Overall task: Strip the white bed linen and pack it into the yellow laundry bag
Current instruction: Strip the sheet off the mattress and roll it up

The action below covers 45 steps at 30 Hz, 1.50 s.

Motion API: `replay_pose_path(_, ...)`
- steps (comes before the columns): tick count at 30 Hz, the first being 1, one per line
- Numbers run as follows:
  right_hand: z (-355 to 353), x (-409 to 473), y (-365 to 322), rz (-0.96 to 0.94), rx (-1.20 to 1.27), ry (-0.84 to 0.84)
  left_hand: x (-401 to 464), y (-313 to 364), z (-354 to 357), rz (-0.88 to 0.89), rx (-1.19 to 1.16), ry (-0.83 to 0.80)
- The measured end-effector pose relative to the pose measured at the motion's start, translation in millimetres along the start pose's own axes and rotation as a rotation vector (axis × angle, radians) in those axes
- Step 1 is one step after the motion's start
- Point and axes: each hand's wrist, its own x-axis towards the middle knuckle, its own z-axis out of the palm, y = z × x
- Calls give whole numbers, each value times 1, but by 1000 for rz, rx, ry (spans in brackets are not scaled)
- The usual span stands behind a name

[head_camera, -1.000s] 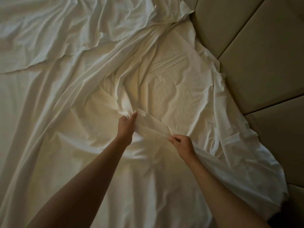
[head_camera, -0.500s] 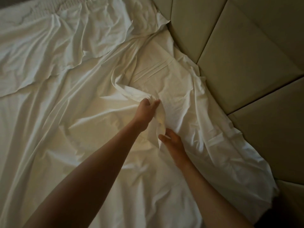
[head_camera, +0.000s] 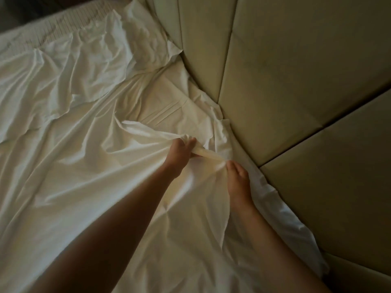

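Observation:
A rumpled white bed sheet (head_camera: 88, 187) covers most of the bed. My left hand (head_camera: 181, 152) grips a bunched fold of it near the headboard. My right hand (head_camera: 238, 178) pinches the same fold a little nearer to me, so the cloth is stretched in a short roll between the two hands. A crumpled white pillowcase or second sheet (head_camera: 146, 45) lies at the far corner. The yellow laundry bag is not in view.
A padded beige headboard (head_camera: 296, 92) runs along the right side, with the sheet's edge tucked against it. At the top left the bare ribbed mattress edge (head_camera: 69, 20) shows, with dark floor beyond.
Both hands have moved forward and to the right, toward the headboard, gathering the fold of sheet. The view has shifted, so the far mattress edge now shows.

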Motion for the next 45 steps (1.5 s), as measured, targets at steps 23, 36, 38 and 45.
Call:
replay_pose_path(23, -98, 52, 53, 20, -701, 177, 65, -36, 80, 166, 606, 119)
replay_pose_path(36, 20, 171, 8, -358, -677, -181, 182, -21, 9, 309, 976, 40)
replay_pose_path(38, 33, 190, 13, -348, -706, -198, 199, -23, -2, 315, 982, 80)
replay_pose_path(45, 51, 226, 41, -312, -753, -97, 242, -34, -26, 308, 1013, 22)
